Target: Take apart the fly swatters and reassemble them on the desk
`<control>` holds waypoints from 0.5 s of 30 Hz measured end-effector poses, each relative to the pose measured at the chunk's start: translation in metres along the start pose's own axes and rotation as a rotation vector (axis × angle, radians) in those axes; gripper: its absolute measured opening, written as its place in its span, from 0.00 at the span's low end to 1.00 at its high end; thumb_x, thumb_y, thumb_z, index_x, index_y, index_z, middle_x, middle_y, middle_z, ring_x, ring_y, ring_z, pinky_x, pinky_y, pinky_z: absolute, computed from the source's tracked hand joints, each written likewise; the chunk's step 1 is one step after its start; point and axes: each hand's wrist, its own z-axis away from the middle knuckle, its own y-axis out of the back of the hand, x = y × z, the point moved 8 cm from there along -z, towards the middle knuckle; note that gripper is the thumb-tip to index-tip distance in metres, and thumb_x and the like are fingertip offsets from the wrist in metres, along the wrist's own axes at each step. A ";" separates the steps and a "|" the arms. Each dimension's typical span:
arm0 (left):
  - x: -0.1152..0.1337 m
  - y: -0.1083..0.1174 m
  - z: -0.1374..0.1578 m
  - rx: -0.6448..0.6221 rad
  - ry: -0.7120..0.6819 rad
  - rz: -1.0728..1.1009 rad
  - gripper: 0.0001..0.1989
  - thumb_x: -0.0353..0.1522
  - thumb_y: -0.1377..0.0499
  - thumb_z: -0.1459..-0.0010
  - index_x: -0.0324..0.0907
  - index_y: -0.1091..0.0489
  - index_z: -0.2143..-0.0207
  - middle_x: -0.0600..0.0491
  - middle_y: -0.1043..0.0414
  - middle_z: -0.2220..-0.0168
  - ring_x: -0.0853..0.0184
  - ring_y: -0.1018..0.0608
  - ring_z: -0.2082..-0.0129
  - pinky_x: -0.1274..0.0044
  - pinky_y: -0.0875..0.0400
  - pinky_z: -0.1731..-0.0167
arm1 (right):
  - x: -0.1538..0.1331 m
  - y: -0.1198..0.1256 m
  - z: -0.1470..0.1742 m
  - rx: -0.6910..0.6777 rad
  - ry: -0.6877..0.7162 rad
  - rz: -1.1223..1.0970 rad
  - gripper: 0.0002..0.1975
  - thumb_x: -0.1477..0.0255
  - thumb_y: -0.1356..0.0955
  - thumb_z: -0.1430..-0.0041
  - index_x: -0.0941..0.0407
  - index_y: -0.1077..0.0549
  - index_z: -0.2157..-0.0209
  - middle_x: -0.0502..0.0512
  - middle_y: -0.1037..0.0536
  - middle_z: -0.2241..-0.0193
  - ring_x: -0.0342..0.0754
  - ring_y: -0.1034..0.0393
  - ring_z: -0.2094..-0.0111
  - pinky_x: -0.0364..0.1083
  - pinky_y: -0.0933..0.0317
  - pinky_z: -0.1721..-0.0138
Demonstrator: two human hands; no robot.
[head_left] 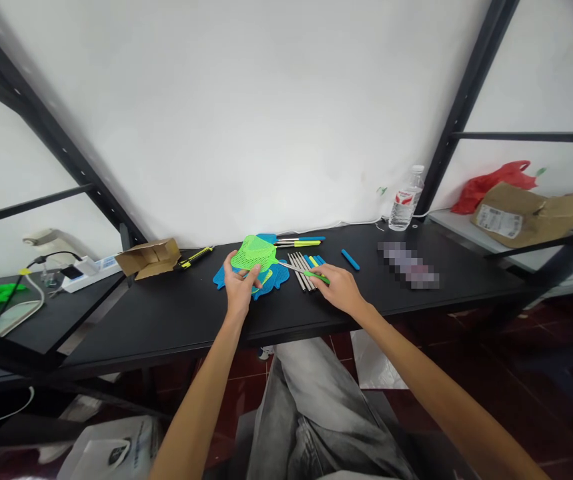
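A green fly swatter (255,253) is held between my two hands above the black table. My left hand (240,285) grips its mesh head from below, thumb on the near side. The fingers of my right hand (337,287) are closed round its green handle, with a thin metal rod running between. Under the head lie blue swatter heads (280,275) and part of another green one. Several silver rods (298,267) lie side by side near my right hand, with blue and yellow-green handle grips (313,260) partly hidden by it. Behind are swatters with blue and yellow-green handles (306,243).
One blue grip (350,259) lies apart to the right. An open cardboard box (150,259) and a yellow-black cutter (196,257) are at left. A water bottle (406,200) stands by the wall, near a blurred-out item (408,265). Black shelf posts (466,87) flank the table (176,313).
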 end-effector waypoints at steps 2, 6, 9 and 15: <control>0.000 0.005 -0.001 -0.017 0.006 -0.070 0.46 0.46 0.33 0.49 0.41 0.50 0.35 0.58 0.31 0.75 0.70 0.26 0.82 0.79 0.30 0.78 | 0.002 0.002 0.000 0.025 -0.011 0.010 0.12 0.64 0.36 0.33 0.52 0.23 0.56 0.54 0.19 0.59 0.50 0.25 0.58 0.45 0.37 0.60; 0.010 0.022 0.000 -0.029 -0.075 -0.348 0.39 0.48 0.38 0.44 0.40 0.42 0.36 0.43 0.24 0.56 0.64 0.20 0.69 0.74 0.25 0.70 | 0.014 0.003 -0.006 0.064 -0.038 -0.012 0.12 0.64 0.37 0.33 0.52 0.23 0.57 0.54 0.20 0.60 0.51 0.26 0.57 0.46 0.36 0.57; 0.017 0.030 0.005 -0.052 -0.194 -0.683 0.30 0.47 0.45 0.38 0.43 0.36 0.38 0.42 0.26 0.48 0.57 0.21 0.56 0.67 0.26 0.56 | 0.029 0.002 -0.021 0.070 -0.059 0.002 0.13 0.64 0.37 0.33 0.53 0.23 0.58 0.55 0.20 0.60 0.51 0.26 0.58 0.47 0.36 0.56; -0.002 0.025 0.016 -0.148 -0.173 -1.286 0.34 0.54 0.47 0.40 0.46 0.35 0.38 0.42 0.46 0.32 0.43 0.42 0.34 0.52 0.51 0.37 | 0.056 -0.014 -0.080 -0.039 -0.125 0.228 0.13 0.67 0.37 0.34 0.54 0.23 0.57 0.57 0.20 0.57 0.54 0.28 0.57 0.48 0.38 0.56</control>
